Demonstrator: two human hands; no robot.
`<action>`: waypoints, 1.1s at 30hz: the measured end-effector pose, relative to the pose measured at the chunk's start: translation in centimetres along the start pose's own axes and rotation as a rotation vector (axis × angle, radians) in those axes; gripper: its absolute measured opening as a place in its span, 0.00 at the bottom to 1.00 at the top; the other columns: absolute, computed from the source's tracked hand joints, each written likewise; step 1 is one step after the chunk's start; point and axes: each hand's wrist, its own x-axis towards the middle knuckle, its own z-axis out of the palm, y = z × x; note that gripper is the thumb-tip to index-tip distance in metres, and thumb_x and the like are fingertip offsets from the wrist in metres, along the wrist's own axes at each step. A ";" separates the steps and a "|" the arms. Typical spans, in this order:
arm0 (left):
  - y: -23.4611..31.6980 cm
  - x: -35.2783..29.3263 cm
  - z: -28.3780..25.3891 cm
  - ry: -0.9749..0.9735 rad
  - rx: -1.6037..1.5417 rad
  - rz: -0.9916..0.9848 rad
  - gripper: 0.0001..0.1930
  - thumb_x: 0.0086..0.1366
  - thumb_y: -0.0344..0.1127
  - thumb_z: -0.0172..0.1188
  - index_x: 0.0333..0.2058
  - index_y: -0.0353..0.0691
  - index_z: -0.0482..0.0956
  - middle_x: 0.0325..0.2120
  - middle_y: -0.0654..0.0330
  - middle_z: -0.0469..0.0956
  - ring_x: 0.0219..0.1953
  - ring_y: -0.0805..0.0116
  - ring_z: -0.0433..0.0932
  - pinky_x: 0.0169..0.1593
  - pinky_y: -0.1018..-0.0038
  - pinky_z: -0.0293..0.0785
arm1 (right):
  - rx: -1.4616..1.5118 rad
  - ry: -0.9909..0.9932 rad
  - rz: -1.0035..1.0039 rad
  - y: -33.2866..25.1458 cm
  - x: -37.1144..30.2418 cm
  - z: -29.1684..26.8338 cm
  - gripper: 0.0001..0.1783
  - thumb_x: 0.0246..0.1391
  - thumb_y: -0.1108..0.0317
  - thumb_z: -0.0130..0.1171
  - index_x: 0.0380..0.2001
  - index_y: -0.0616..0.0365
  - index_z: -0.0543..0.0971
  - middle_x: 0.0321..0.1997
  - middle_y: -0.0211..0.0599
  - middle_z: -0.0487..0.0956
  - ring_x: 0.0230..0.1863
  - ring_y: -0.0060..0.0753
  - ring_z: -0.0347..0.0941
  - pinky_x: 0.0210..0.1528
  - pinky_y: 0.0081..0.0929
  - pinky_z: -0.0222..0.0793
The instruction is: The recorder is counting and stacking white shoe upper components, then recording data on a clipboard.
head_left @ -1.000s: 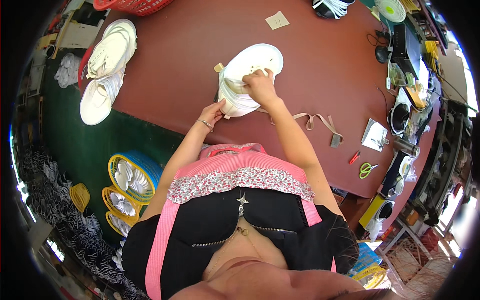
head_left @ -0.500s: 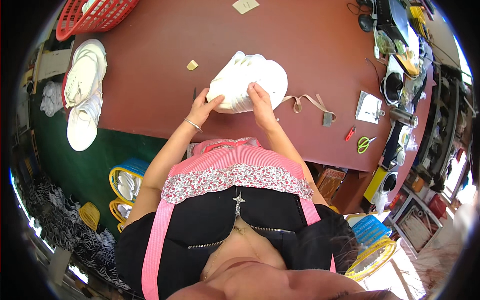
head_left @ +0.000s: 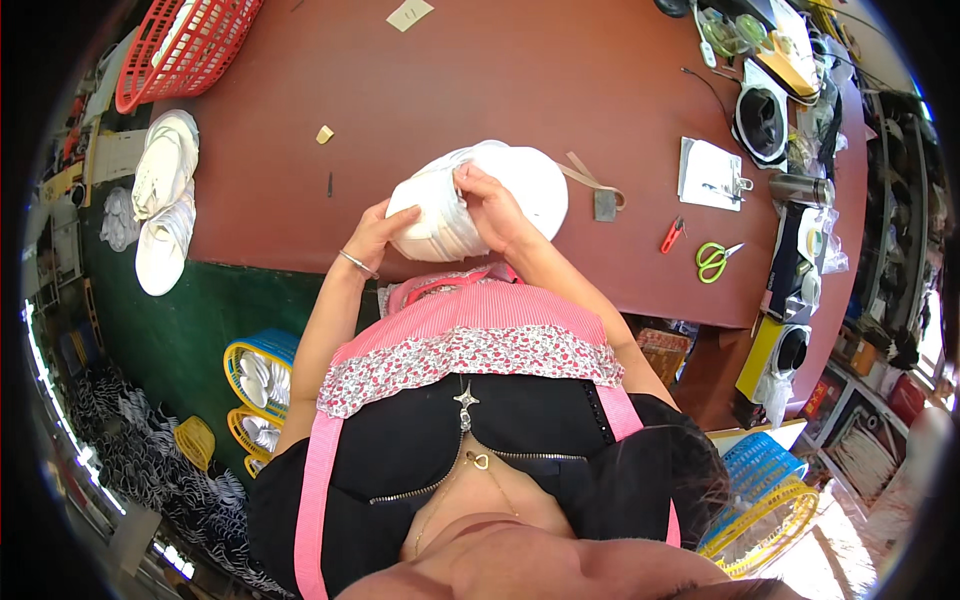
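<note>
Both arms reach forward from the body and angle inward; the left forearm (head_left: 332,312) slants up and to the right, the right forearm (head_left: 572,284) up and to the left, both bare. The left hand (head_left: 378,236) is in a grip, thumb extended to the right, its other fingers mostly hidden; the right hand (head_left: 494,212) sits slightly farther forward, fingers bent and bunched in a pinch, tips toward the left; the two hands are near each other but apart.

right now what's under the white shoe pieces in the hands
The red-brown table shows beyond the white shoe pieces, and a tan ribbon reaches their right edge. What lies directly underneath is covered; I can't tell whether the ribbon continues there.
</note>
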 end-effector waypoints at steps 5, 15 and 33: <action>-1.7 -1.0 2.2 -0.122 -0.197 -0.143 0.28 0.63 0.37 0.65 0.57 0.27 0.70 0.53 0.52 0.76 0.55 0.63 0.75 0.59 0.67 0.71 | 0.070 -0.143 0.054 -1.3 -2.6 -0.5 0.05 0.60 0.70 0.54 0.37 0.58 0.76 0.38 0.30 0.77 0.46 0.23 0.70 0.53 0.25 0.64; 1.5 -1.9 3.1 0.569 1.109 0.672 0.19 0.45 0.40 0.76 0.31 0.36 0.79 0.34 0.58 0.75 0.39 0.57 0.75 0.42 0.61 0.73 | -0.285 -0.199 -0.245 -8.8 -7.2 -2.9 0.09 0.56 0.68 0.49 0.29 0.61 0.76 0.38 0.38 0.78 0.45 0.30 0.72 0.52 0.30 0.65; -5.8 -1.1 3.6 0.227 1.446 0.818 0.17 0.49 0.35 0.71 0.38 0.42 0.79 0.36 0.61 0.76 0.42 0.60 0.75 0.46 0.65 0.71 | -0.947 0.507 -0.629 -11.5 -10.4 -14.8 0.10 0.56 0.74 0.52 0.22 0.62 0.77 0.25 0.29 0.77 0.28 0.19 0.68 0.37 0.23 0.69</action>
